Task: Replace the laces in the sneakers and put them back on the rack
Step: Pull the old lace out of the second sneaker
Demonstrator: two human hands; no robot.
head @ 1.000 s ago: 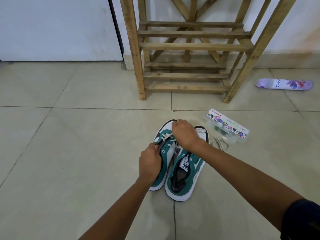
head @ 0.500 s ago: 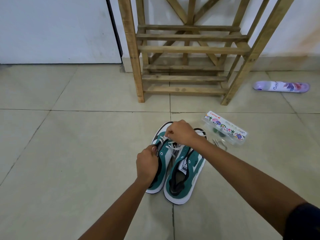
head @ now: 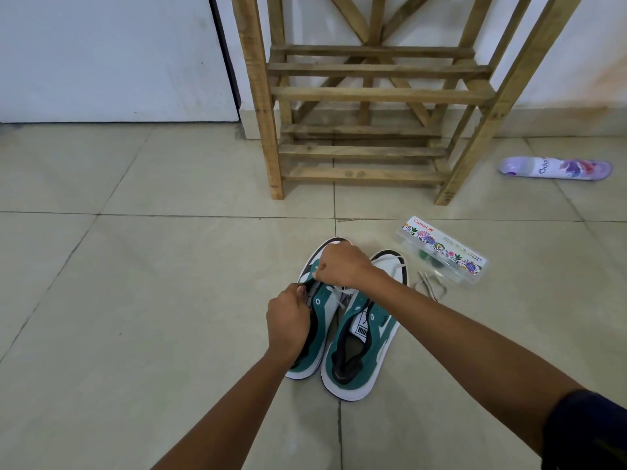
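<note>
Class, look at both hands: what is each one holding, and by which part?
Left hand grips the left sneaker by its eyelet edge; right hand pinches its white lace near the toe.

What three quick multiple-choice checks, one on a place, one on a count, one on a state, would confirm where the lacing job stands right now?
1. Where does the purple spray can lie?
A. on the floor, right of the rack
B. on a rack shelf
C. inside a sneaker

2. How many sneakers are on the floor?
A. one
B. two
C. four

3. What is the state of the wooden rack?
A. holds both sneakers
B. tipped over
C. upright, no sneakers on its visible shelves

Answers: 1 A, the can rests on tile beside the rack's right leg. 2 B, left sneaker and right sneaker sit side by side. 3 C, the visible slats are bare.
</note>
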